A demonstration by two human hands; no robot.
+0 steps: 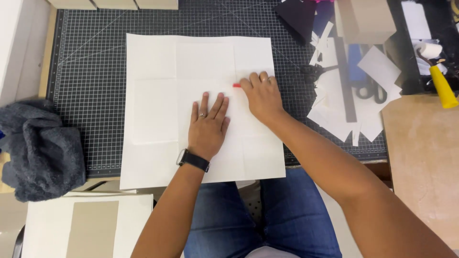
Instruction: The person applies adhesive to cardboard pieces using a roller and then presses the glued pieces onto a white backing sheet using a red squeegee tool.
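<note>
At the far left of the surface lies one grey cloth (40,148), soft and fuzzy, bunched into a rumpled heap. Below it, at the near edge, sits one flat white board (52,215) with one tan rectangular panel (93,229) set on it. One dark cutting mat (91,71), printed with a fine pale grid, covers the middle of the surface. On the mat lies one large sheet of white paper (153,110), matte and smooth, nearly square, marked by straight creases that divide it into panels; its near edge overhangs the mat toward the person's lap.

Two hands rest on the sheet. The left hand (208,122) is released, palm flat and fingers spread, pressing the paper near its middle; it wears one ring, and one dark watch (193,160) circles the wrist. Just to its right, the right hand (262,95) has its grip clenched on one small red tool (236,85), only the tip of which pokes out past the fingers, touching the paper along a crease.

Right of the sheet, a loose pile of white paper offcuts (334,114) lies in strips and angled scraps, several of them, too overlapped to count. Across them rests one long dark ruler (346,81) and one pair of black-handled scissors (370,91). At the far right sits one yellow tapered handle (442,86) beside one tan board (423,162).
</note>
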